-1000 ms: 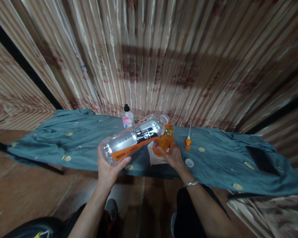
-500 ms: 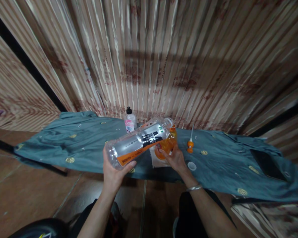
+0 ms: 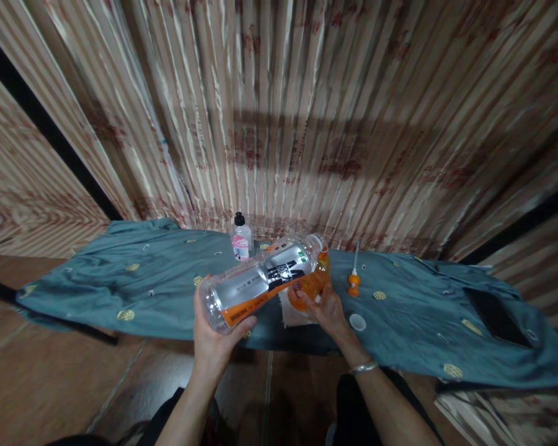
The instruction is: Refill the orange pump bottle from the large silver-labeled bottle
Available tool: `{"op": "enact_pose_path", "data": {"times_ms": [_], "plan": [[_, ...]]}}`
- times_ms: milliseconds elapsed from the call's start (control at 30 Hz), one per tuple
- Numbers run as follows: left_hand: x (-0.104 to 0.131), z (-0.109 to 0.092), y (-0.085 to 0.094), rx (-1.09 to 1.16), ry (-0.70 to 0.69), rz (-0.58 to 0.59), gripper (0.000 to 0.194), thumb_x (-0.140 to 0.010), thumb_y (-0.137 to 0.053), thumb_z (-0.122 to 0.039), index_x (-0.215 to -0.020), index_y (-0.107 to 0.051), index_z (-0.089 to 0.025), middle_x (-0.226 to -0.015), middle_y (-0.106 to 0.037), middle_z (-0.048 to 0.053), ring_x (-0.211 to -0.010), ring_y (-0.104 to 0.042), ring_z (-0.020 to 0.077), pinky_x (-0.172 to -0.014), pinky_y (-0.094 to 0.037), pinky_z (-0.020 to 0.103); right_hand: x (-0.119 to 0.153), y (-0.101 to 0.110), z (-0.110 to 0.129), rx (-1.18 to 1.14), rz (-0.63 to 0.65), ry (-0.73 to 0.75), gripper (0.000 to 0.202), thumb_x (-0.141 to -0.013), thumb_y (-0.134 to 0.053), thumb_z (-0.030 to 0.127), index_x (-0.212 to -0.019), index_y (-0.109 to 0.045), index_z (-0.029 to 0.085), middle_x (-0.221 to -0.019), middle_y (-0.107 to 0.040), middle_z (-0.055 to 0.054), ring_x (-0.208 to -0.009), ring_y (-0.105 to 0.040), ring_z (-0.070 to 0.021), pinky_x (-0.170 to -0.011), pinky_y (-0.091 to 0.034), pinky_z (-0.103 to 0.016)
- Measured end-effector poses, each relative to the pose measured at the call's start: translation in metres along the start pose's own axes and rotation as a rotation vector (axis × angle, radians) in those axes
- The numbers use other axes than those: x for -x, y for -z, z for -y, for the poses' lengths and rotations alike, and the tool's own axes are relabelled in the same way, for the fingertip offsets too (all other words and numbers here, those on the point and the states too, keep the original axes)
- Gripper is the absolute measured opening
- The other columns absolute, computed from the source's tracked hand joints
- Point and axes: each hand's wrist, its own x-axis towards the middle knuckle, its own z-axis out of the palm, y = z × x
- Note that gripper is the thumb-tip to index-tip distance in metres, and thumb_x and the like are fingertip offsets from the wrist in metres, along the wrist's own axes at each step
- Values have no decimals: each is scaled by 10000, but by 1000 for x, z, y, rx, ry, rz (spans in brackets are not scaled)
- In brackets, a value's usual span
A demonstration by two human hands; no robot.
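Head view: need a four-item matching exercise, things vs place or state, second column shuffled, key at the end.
Things
1. Silver-labelled clear bottle
2. Orange bottle
3. Orange pump top with tube
4. Black-capped bottle

Place or state
A. On the teal cloth, right of both hands
B. Held in the right hand
C. Bears a pink-and-white label
D. Tilted, held in the left hand

Pairs: 1-D, 2-B, 3-A, 4-C
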Motion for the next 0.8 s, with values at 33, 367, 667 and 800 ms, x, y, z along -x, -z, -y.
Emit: {"op": "enact_pose_path", "data": {"times_ms": [33,367,667,800], "plan": [[1,-1,-2,2,-9,-18,1100,-523,-1018,-561,-1462,-532,-256,-1407,-662,143,-1273,-710,379,-1063,-611,502,0,0,0,5,-10,7,609,-835,-732,560,-1334,-609,233,-1177,-823,-138,-1115,-805,-391,-1001,-653,-578],[9,-23,-6,35,79,-51,1110,-514,-1018,-548,-1464,-529,-245,-1412,-660,147,-1305,-690,400,-1135,-556,534,0,-4,-2,-12,-21,-3,589,-829,-744,508,-1319,-614,208,-1188,-825,-152,-1128,-806,-376,-1026,-640,-548],[5,-7,12,16,127,77,1335,-450,-1059,-391,-1594,-392,-220,-1475,-643,189,-1337,-684,409,-1141,-555,509,0,-5,-5,-9,-25,57,575,-855,-743,488,-1348,-621,218,-1152,-820,-140,-1090,-806,-372,-1004,-648,-580],[8,-9,13,50,148,49,1331,-490,-1048,-412,-1634,-387,-246,-1444,-668,155,-1300,-708,391,-1159,-538,508,1,-6,-6,-12,-16,48,639,-858,-728,533,-1378,-596,188,-1202,-810,-176,-1112,-796,-388,-1018,-635,-600]]}}
